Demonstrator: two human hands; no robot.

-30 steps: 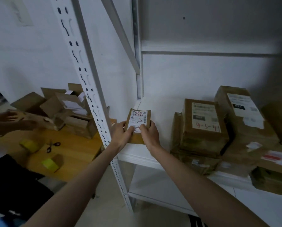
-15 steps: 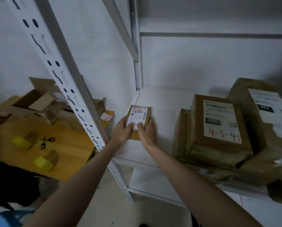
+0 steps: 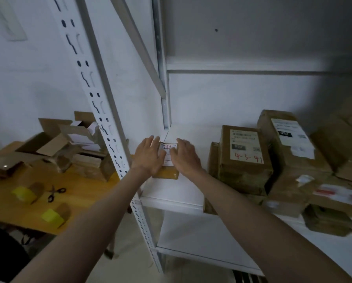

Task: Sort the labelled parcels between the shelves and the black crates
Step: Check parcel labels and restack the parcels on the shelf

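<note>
While the small parcel is lying flat on the white shelf near its left end, both hands are sitting on it, label facing up. Left hand is covering the parcel's left side with fingers spread and nearly straight; right hand is pressing the right side, fingers extended, not curled round anything. Looks like flat palms are seating it against the board, probably squaring it beside the upright post so the label is staying readable. Larger labelled parcels are stacking well apart on the right, leaving this gap free. Wooden table beyond the post is holding open cartons, scissors, tape rolls.
</note>
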